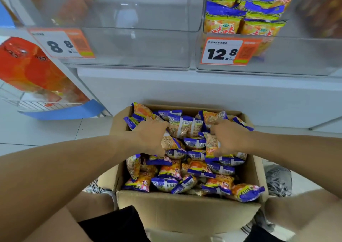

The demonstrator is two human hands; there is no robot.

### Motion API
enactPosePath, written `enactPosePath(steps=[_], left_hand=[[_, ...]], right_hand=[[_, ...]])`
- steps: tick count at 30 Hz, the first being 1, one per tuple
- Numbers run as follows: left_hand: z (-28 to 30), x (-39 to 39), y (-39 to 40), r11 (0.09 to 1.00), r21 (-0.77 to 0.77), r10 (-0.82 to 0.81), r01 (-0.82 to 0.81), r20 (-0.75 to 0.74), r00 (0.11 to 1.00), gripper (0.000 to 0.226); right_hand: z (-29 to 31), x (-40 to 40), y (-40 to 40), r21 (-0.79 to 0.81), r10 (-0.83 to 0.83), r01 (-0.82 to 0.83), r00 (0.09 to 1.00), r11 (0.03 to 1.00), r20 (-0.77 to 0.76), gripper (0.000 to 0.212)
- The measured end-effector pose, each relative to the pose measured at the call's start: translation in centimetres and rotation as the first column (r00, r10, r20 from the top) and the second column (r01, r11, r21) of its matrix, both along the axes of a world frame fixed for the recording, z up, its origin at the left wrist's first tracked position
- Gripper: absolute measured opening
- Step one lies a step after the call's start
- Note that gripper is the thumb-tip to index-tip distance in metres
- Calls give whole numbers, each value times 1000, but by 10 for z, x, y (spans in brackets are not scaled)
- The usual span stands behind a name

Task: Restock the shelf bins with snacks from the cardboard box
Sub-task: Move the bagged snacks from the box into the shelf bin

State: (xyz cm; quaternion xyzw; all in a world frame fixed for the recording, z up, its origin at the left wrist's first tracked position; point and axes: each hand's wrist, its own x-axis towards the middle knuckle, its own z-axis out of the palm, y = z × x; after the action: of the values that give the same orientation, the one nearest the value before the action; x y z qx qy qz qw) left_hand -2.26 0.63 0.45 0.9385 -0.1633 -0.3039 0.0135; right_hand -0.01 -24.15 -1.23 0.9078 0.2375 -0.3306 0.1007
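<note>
Two bare hands reach down into an open cardboard box (pixel 185 212) on the floor, packed with small orange and blue snack packets (pixel 194 171). The left hand (pixel 149 138) curls its fingers around a packet at the far left of the pile. The right hand (pixel 229 140) grips an upright packet toward the far right. More packets lie loose between and nearer than both hands. Beyond the box, a clear shelf bin (pixel 140 44) on the left carries a price tag (pixel 61 43), and the right bin (pixel 288 56) holds matching snack bags (pixel 246 7).
</note>
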Motion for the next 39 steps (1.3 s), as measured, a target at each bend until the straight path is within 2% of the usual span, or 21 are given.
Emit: enactPosePath(steps=[4, 6, 8, 10, 12, 14, 16, 18, 20, 22, 24, 25, 28, 30, 32, 34, 37, 39], left_hand=[[25, 14, -8, 931, -261, 256, -256, -33, 966, 62], [45, 24, -12, 850, -391, 355, -352, -68, 932, 46], [63, 32, -14, 719, -509, 435, -473, -202, 878, 32], [79, 37, -16, 557, -560, 478, -613, -388, 788, 22], [90, 40, -16, 432, -572, 491, -697, -499, 714, 27], [96, 44, -13, 311, -579, 486, -753, -584, 650, 37], [105, 46, -13, 201, -566, 450, -800, -671, 588, 38], [116, 47, -18, 143, -516, 379, -844, -759, 529, 37], [126, 45, -25, 151, -461, 315, -874, -816, 485, 50], [133, 44, -28, 194, -459, 292, -867, -817, 497, 67], [138, 43, -31, 218, -482, 273, -848, -804, 528, 71], [139, 43, -32, 226, -511, 267, -829, -786, 557, 67], [137, 41, -35, 306, -613, 286, -729, -671, 684, 45], [136, 40, -38, 302, -631, 313, -714, -642, 700, 35], [137, 39, -37, 278, -636, 332, -720, -640, 693, 30], [137, 40, -32, 246, -626, 333, -740, -663, 671, 36], [140, 40, -26, 192, -595, 327, -780, -711, 623, 59], [142, 39, -25, 149, -595, 308, -790, -731, 609, 58]], right_hand=[[24, 7, 2, 93, -69, 70, 998, 993, -13, 71], [43, 13, 2, 175, -157, 162, 987, 971, -46, 77], [63, 19, -3, 282, -284, 306, 952, 909, -115, 79], [80, 23, -13, 412, -397, 452, 892, 791, -217, 78], [91, 24, -24, 529, -454, 575, 818, 624, -354, 76], [102, 24, -35, 581, -472, 677, 734, 452, -488, 81], [110, 24, -43, 616, -469, 708, 699, 345, -540, 86], [116, 26, -46, 654, -467, 707, 689, 268, -554, 83], [120, 29, -45, 694, -478, 687, 694, 216, -538, 77], [120, 31, -44, 725, -511, 672, 681, 152, -524, 76], [121, 30, -39, 753, -548, 652, 663, 87, -511, 80], [123, 29, -36, 774, -543, 629, 676, 73, -498, 77], [132, 26, -26, 850, -498, 523, 755, 63, -427, 44], [136, 26, -24, 893, -511, 444, 785, 72, -350, 25], [141, 25, -23, 902, -508, 428, 789, 52, -346, 16], [143, 23, -24, 886, -485, 461, 787, 50, -381, 26], [145, 24, -36, 834, -415, 552, 760, 8, -499, 51], [148, 24, -46, 842, -383, 540, 775, -12, -503, 68]])
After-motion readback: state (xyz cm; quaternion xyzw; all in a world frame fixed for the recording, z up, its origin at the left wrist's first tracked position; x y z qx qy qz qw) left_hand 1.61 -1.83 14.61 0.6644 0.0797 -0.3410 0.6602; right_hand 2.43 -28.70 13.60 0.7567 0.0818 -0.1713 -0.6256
